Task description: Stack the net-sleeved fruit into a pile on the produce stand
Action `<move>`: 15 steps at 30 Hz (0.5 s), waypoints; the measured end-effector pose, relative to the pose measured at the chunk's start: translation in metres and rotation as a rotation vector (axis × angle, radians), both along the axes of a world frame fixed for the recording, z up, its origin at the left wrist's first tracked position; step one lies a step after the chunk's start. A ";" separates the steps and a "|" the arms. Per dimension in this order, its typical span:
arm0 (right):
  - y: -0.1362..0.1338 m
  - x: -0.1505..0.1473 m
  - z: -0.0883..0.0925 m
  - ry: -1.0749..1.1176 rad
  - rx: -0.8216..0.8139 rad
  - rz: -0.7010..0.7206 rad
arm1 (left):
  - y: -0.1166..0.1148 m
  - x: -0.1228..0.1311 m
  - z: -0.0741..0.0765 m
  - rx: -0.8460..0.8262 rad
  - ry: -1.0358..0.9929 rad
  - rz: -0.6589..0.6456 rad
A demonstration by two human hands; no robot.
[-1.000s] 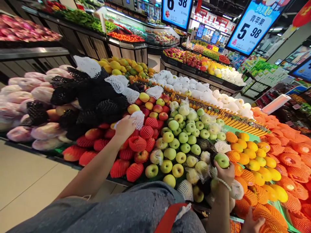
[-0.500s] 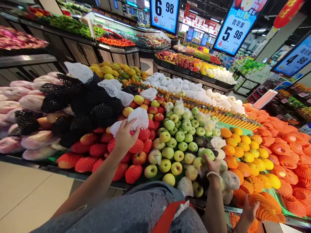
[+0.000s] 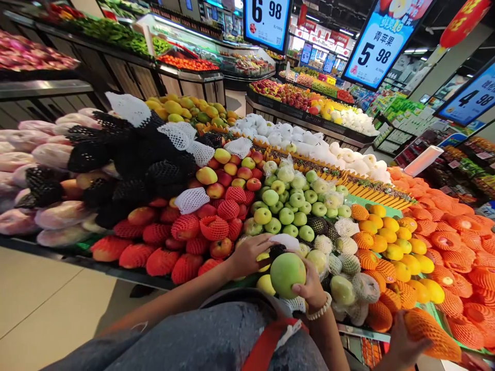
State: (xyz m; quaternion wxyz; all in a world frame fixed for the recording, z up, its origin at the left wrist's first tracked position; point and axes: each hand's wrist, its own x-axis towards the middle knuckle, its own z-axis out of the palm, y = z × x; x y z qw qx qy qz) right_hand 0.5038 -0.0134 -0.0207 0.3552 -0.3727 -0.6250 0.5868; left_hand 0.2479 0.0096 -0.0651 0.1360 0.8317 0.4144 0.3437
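My right hand (image 3: 312, 289) is closed around a green apple (image 3: 287, 274), held up close to my body above the front of the green apple pile. Beside it, my left hand (image 3: 249, 255) pinches a white foam net sleeve (image 3: 285, 241), just behind the apple. The sleeve is partly hidden by the apple, and a dark patch shows at its opening. Loose green apples (image 3: 297, 200) spread out beyond both hands, some wrapped in clear film. Left of them lie red apples in red foam nets (image 3: 214, 228), with another white foam net (image 3: 192, 200) on top.
Another person's hand (image 3: 404, 337) grips a fruit in an orange net (image 3: 435, 334) at lower right. Oranges (image 3: 390, 234) lie right of the apples. Black foam nets (image 3: 135, 154) are heaped at left. A price screen (image 3: 371, 51) hangs above.
My left hand has come right and nearer, carrying the white foam net from the red apples. My right hand has lifted the green apple leftward to meet it. The other person's hand has shifted slightly.
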 end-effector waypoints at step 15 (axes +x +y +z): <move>0.209 0.050 -0.043 -0.880 0.224 -0.750 | 0.011 -0.132 0.028 0.094 -0.135 0.769</move>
